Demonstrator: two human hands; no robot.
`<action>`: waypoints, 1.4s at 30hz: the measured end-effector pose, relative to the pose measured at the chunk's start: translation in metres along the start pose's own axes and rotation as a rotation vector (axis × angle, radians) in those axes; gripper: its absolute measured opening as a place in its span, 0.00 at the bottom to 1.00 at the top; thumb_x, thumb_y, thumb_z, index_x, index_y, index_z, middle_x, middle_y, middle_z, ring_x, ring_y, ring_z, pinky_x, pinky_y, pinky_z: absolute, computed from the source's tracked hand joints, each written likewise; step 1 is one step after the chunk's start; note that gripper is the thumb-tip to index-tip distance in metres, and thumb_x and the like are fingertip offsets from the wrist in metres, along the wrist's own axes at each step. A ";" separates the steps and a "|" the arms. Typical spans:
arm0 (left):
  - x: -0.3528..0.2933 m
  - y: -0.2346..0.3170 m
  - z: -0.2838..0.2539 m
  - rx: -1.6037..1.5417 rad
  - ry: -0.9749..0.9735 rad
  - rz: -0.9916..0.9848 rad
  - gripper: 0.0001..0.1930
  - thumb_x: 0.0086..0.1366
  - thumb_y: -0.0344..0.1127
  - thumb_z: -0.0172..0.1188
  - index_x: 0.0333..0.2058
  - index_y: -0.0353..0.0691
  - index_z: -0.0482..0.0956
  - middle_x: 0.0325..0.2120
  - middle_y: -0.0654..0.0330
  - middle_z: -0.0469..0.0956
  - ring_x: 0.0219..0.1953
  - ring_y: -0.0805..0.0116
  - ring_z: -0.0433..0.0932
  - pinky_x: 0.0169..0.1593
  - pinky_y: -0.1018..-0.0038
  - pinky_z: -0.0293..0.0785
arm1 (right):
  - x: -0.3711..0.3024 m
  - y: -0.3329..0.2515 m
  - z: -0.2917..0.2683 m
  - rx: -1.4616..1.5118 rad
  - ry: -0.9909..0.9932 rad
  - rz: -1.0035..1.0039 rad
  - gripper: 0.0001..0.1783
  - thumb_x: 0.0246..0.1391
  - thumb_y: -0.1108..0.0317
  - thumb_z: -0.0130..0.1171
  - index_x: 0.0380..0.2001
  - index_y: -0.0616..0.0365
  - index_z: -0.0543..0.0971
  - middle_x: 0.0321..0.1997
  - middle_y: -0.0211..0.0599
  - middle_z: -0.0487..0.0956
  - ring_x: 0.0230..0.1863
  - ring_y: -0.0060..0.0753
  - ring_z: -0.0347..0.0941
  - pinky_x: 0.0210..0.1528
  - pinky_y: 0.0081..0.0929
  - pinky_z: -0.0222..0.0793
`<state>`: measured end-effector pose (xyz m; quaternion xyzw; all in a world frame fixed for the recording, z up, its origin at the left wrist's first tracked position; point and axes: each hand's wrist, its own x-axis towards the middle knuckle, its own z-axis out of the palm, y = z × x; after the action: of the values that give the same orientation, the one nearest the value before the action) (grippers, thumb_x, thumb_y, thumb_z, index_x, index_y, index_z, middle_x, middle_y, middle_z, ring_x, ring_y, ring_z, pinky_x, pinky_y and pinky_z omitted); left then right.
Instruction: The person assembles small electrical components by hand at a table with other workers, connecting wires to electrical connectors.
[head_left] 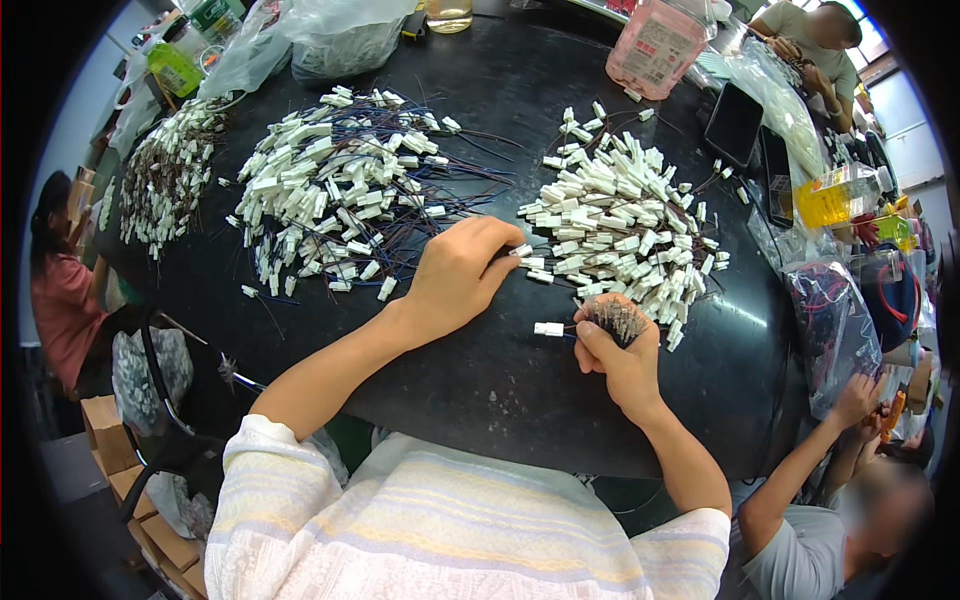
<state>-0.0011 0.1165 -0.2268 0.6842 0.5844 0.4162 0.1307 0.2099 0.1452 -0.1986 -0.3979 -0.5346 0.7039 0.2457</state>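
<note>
The left hand [462,268] pinches a white connector [521,251] beside the right connector pile [630,210], while the nearer right hand [622,348] grips a thin-wire bundle [618,320].

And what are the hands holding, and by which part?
The left hand pinches a small white connector, which end is unclear; the right hand grips a thin-wire bundle below its bristly tips.

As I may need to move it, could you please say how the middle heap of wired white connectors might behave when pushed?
The middle heap would probably drag in clumps, since its thin wires cross and tangle. The wires look flexible, as several curve. Edge connectors may slide easily on the smooth-looking black tabletop.
</note>
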 end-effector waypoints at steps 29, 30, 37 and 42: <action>-0.014 0.024 -0.006 -0.642 -0.244 -0.296 0.07 0.52 0.21 0.60 0.32 0.32 0.77 0.29 0.61 0.76 0.30 0.80 0.73 0.33 0.84 0.69 | 0.000 -0.004 0.003 -0.079 -0.002 0.037 0.05 0.44 0.75 0.59 0.23 0.61 0.72 0.16 0.25 0.70 0.17 0.12 0.64 0.20 0.13 0.58; -0.015 0.023 -0.006 -0.597 -0.236 -0.239 0.07 0.52 0.21 0.61 0.31 0.32 0.77 0.28 0.60 0.77 0.29 0.80 0.73 0.31 0.83 0.69 | 0.000 -0.005 0.006 -0.072 0.012 0.030 0.05 0.43 0.76 0.58 0.21 0.61 0.72 0.16 0.26 0.70 0.16 0.13 0.63 0.18 0.13 0.56; -0.014 0.029 0.001 -0.481 -0.205 -0.058 0.06 0.50 0.25 0.63 0.29 0.35 0.78 0.24 0.59 0.78 0.26 0.73 0.76 0.29 0.79 0.71 | 0.001 -0.004 -0.004 0.068 -0.051 0.045 0.04 0.46 0.76 0.57 0.21 0.61 0.72 0.16 0.25 0.70 0.18 0.13 0.64 0.22 0.13 0.58; -0.018 0.031 0.003 -0.565 -0.225 -0.193 0.07 0.49 0.25 0.63 0.29 0.35 0.79 0.23 0.58 0.78 0.23 0.69 0.76 0.29 0.79 0.72 | -0.002 -0.001 0.002 0.024 -0.007 0.020 0.04 0.47 0.77 0.55 0.21 0.61 0.72 0.17 0.25 0.70 0.19 0.13 0.63 0.22 0.14 0.58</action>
<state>0.0230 0.0925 -0.2149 0.6039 0.4899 0.4695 0.4183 0.2087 0.1430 -0.1968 -0.3977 -0.5231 0.7141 0.2412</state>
